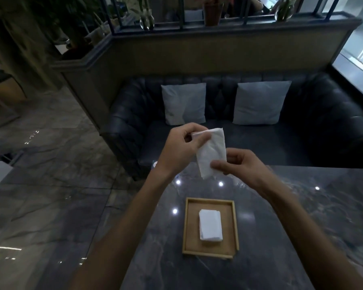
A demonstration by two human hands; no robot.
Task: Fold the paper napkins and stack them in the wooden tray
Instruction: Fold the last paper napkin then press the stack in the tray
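A white paper napkin (211, 152) is held up in the air above the far edge of the table, folded into a narrow strip. My left hand (181, 148) pinches its top end between thumb and fingers. My right hand (238, 164) grips its lower end. Below, near the table's middle, lies the wooden tray (189, 227), a shallow rectangle with a raised rim. A small stack of folded white napkins (210, 225) rests in the tray's centre.
The tray sits on a dark glossy marble table (281, 237) with ceiling-light reflections. Behind it stands a dark leather sofa (134, 126) with two pale cushions (183, 103). Polished stone floor (50, 174) lies to the left.
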